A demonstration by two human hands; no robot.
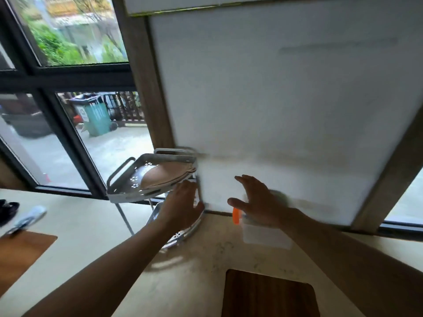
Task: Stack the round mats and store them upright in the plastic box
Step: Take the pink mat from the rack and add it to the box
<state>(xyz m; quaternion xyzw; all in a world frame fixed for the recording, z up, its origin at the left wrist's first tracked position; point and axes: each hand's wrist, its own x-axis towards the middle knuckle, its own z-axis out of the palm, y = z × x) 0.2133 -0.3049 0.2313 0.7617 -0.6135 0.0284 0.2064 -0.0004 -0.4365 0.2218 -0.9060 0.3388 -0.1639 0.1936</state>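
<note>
A small pile of tan round mats [163, 177] lies flat on the top tier of a grey corner rack [128, 177] in the counter's corner. My left hand [180, 207] is raised just below and right of that tier, fingers spread, holding nothing. My right hand [254, 200] hovers open in front of the white wall, apart from the mats. Directly under my right hand stands a clear plastic box [263, 234] with an orange clip [236, 215] on its left side; my wrist hides its top. The picture is blurred by motion.
The rack's lower tier [180, 236] sits behind my left forearm. A dark wooden board [270, 296] lies at the counter's near edge and a brown one [20, 255] at the left, beside a blurred pale object [29, 217]. A window [68, 110] fills the left.
</note>
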